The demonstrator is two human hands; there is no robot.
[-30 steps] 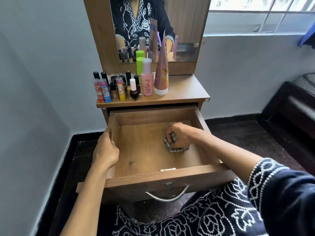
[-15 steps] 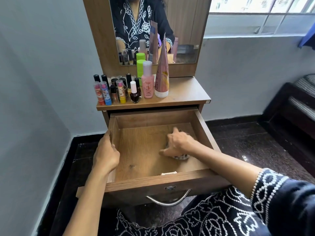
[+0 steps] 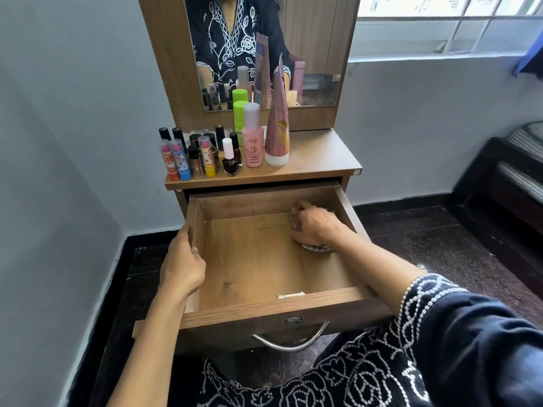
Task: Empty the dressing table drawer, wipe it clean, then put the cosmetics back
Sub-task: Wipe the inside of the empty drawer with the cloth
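A wooden dressing table (image 3: 317, 154) stands against a pale wall, with a mirror (image 3: 311, 39) rising from its back edge. Its drawer (image 3: 264, 314) is pulled well out toward the person, and the wooden floor inside is bare except for a cloth and a small pale strip (image 3: 290, 296) against the inside of the front panel. A curved metal handle (image 3: 291, 343) hangs below a small lock on the drawer front. The right hand (image 3: 313, 227) reaches into the far right corner of the drawer, near the back wall, with its fingers curled over a patterned cloth (image 3: 317, 247) that it presses to the drawer floor; only an edge of the cloth shows under the palm. The left hand (image 3: 183, 265) grips the left wall of the drawer, thumb inside and fingers wrapped over the outer face. The cosmetics stand together on the left half of the tabletop, just above the drawer: a tall pink tube (image 3: 277, 124) on its white cap, a pink bottle (image 3: 252, 136) just beside it, and a green-capped bottle (image 3: 240, 118) behind. Left of these stand a dark nail polish (image 3: 229, 160) with a white cap and a cluster of lipsticks (image 3: 188, 157), some with clear caps, some black.
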